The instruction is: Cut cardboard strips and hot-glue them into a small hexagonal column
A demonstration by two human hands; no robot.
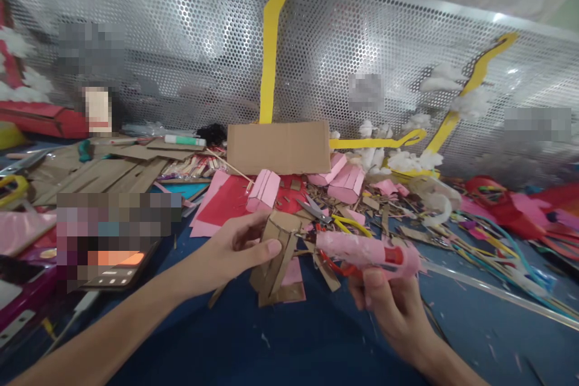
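In the middle of the head view my left hand (246,247) grips a small folded cardboard piece (278,232), thumb on its near face. My right hand (391,307) is wrapped round a pink glue gun (357,250) with a clear glue stick (488,292) trailing from its rear. The gun's nozzle points left at the cardboard piece; whether it touches cannot be told. Below the held piece lie cardboard and pink paper scraps (292,274). Just behind are scissors (316,211) with yellow handles and a small pink box-like shape (263,190).
A cardboard box (278,148) stands at the back before a perforated metal screen (181,54). Pink shapes (346,181), yellow strips with white fluff (474,99) and cables (506,253) lie right. Flat cardboard (108,178) and a phone (117,271) lie left on the blue table (217,344).
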